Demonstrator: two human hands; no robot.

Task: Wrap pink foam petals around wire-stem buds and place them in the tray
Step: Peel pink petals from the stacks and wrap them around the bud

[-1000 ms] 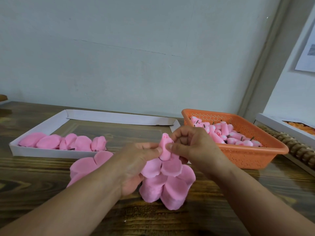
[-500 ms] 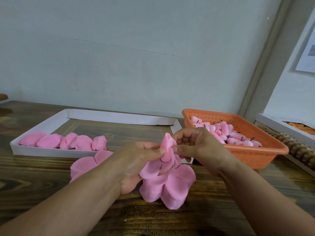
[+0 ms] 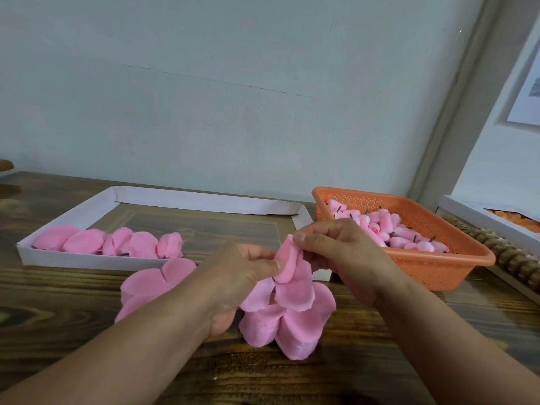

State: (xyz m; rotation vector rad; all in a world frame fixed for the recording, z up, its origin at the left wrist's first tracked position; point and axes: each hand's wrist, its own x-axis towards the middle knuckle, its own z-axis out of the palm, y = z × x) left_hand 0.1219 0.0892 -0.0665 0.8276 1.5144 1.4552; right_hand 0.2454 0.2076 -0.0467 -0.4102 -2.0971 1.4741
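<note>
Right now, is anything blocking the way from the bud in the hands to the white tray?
Nothing visible does. Both hands pinch the bud just in front of the white tray, whose right part lies bare beyond its low front wall.

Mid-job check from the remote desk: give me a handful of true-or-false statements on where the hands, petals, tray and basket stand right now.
1. Both hands pinch the pink petal being wrapped. True: left hand, right hand.
2. The orange basket is empty. False: it holds pink buds.
3. The white tray holds wrapped pieces at its left end. True.
4. The basket sits left of the tray. False: it sits to the tray's right.
5. Loose petals lie on the wooden table. True.
</note>
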